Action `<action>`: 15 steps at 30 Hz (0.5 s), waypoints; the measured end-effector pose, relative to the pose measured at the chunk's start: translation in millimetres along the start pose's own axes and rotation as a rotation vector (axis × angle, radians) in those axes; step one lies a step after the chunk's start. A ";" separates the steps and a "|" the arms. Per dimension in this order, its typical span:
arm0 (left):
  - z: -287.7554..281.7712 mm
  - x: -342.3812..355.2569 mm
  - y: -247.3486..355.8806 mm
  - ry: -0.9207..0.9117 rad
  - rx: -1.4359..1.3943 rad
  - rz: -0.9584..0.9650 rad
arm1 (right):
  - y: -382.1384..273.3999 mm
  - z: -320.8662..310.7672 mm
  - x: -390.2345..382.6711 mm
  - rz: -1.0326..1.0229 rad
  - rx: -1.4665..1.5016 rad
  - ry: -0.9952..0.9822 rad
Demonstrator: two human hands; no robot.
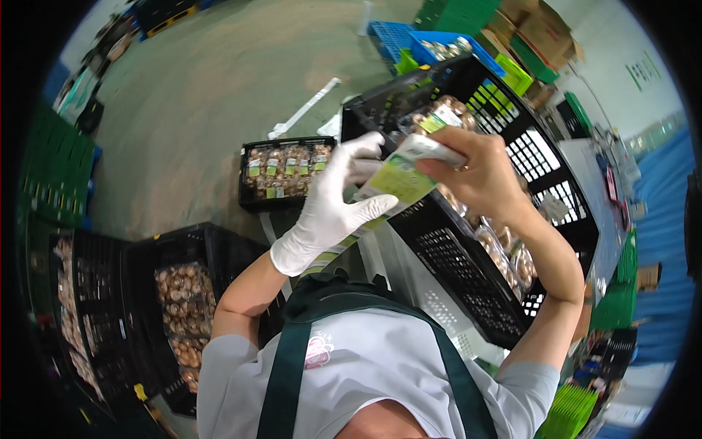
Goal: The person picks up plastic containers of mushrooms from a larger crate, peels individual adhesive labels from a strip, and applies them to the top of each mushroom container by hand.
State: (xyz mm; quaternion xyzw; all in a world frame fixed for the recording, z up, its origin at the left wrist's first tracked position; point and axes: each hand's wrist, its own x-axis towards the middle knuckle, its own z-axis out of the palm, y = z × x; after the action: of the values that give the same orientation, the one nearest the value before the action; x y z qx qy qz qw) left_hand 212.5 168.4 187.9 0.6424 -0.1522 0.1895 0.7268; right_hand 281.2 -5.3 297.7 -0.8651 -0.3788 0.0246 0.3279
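Head view. My gloved left hand [325, 205] holds the label strip [402, 178] with its thumb across the printed face. My bare right hand [482, 168] pinches the strip's upper end, fingers narrowed on it. The strip, green and white, runs between both sets of fingers and trails below my left wrist.

Container 1: a large black crate [439, 252], tilted in view, beneath and beyond my right fingers. It contains clear packs of mushrooms [497, 249]; one labelled pack [442, 115] lies just beyond my right fingertips.

Container 2: a smaller black crate [274, 203], left of my left fingers, containing labelled mushroom packs in rows.

Container 3: a deep black crate [137, 274], farther left and nearer my body, containing mushroom packs.

Container 4: a blue crate [488, 66], well beyond my right fingers, containing packs too small to identify.
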 end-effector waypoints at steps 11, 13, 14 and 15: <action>67.2 67.5 -7.5 -0.053 -0.055 -0.015 | 31.3 -72.1 -26.5 -0.265 -0.368 0.266; 86.7 73.2 -10.9 -0.244 0.159 0.013 | 49.8 -106.7 -32.8 -0.243 -0.433 0.318; 87.0 75.1 -9.6 -0.314 0.258 0.031 | 48.3 -128.9 -35.8 -0.002 -0.408 0.310; 86.9 77.7 -13.1 -0.361 0.226 -0.133 | 62.6 -145.2 -42.0 0.154 -0.411 0.436</action>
State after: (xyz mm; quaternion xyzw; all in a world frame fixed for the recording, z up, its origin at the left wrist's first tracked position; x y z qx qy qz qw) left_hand 289.0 87.0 223.7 0.7520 -0.2149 0.0392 0.6219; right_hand 333.6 -144.4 366.2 -0.9243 -0.2301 -0.2138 0.2168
